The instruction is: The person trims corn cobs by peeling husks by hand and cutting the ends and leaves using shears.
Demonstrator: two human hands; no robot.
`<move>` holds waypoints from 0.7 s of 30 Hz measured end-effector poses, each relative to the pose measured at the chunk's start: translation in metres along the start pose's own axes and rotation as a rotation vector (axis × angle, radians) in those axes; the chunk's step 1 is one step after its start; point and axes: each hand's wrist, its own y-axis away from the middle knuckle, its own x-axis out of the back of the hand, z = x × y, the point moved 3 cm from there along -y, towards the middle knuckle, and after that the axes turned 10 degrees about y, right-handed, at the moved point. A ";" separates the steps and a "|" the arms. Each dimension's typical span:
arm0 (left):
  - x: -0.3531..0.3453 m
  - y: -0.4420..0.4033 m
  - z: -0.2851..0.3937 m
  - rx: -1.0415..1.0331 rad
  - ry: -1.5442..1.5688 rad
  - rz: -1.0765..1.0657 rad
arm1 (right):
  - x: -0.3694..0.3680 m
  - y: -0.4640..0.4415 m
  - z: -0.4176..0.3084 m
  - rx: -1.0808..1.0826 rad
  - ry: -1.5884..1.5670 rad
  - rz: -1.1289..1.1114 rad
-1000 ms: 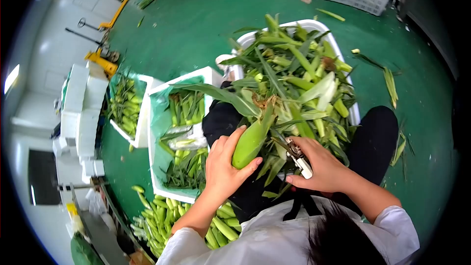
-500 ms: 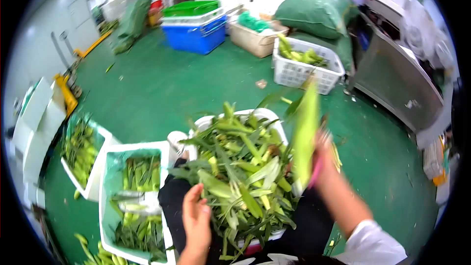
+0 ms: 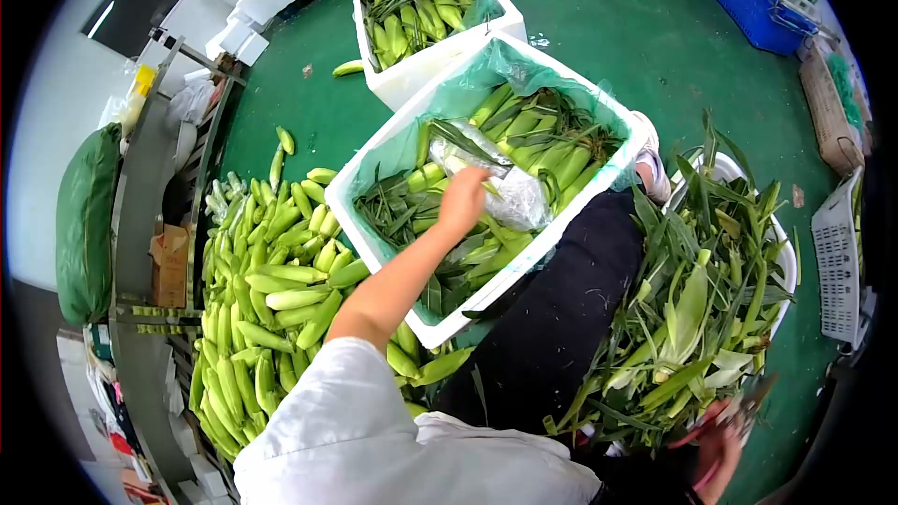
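Observation:
My left hand [image 3: 465, 198] is over a white foam box [image 3: 412, 316] lined with green film. Its fingers look bunched above a clear plastic-wrapped packet [image 3: 524, 198]; whatever they hold, if anything, is hidden. Green ears of corn in their husks [image 3: 566, 164] lie around the packet. At the lower right, my right hand [image 3: 720, 449] is closed around a red-handled cutting tool [image 3: 751, 400] with a greyish blade, slightly blurred. That hand is beside a white tub [image 3: 790, 266] heaped with stripped corn husks and leaves [image 3: 687, 318].
A large heap of corn ears [image 3: 271, 309] covers the floor at the left. Behind stands a second foam box of corn [image 3: 426, 56]. A metal rack [image 3: 140, 196] is at the far left. Blue crates [image 3: 753, 0] and a white basket [image 3: 837, 262] stand at the right.
The view has swung left. My left hand has moved from beside the husk tub to over the foam box. The green leafy piece raised at my right hand is gone, and that hand is lower.

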 end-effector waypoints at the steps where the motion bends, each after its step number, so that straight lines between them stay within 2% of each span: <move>1: -0.015 -0.010 0.007 -0.172 -0.189 -0.221 | -0.003 0.019 0.025 -0.053 -0.168 -0.046; 2: -0.039 -0.016 0.014 -0.357 -0.278 -0.446 | -0.018 0.047 0.029 -0.140 -0.210 0.097; 3: -0.065 -0.015 0.019 -0.545 -0.361 -0.666 | 0.004 0.058 0.055 -0.210 -0.284 0.059; 6: -0.132 -0.011 0.004 -0.457 -0.780 -0.993 | 0.034 0.080 0.105 -0.238 -0.196 0.103; 7: -0.150 -0.012 -0.012 -0.495 -0.781 -0.962 | 0.034 0.089 0.107 -0.228 -0.120 0.134; 8: -0.162 -0.018 -0.014 -0.448 -0.816 -1.038 | -0.002 0.095 0.090 -0.236 -0.131 0.254; 9: -0.171 -0.023 -0.015 -0.399 -0.854 -1.111 | -0.039 0.095 0.066 -0.245 -0.118 0.269; 11: -0.174 -0.023 -0.024 -0.584 -0.889 -1.056 | -0.068 0.098 0.059 -0.290 -0.191 0.307; 12: -0.158 -0.026 -0.013 -0.624 -0.807 -1.023 | -0.076 0.100 0.052 -0.289 -0.150 0.341; 15: -0.067 -0.038 0.054 -0.719 -0.616 -0.845 | -0.094 0.111 0.034 -0.321 -0.059 0.439; 17: -0.003 -0.047 0.060 -0.596 -0.537 -0.519 | -0.102 0.111 0.028 -0.305 -0.053 0.481; 19: 0.066 -0.053 0.072 -0.679 -0.594 0.006 | -0.109 0.101 0.026 -0.279 -0.120 0.447; 20: 0.089 -0.054 0.067 -0.578 -0.703 0.126 | -0.113 0.094 0.029 -0.255 -0.171 0.432; 21: 0.105 -0.061 0.035 -0.474 -0.725 0.158 | -0.115 0.089 0.029 -0.213 -0.224 0.442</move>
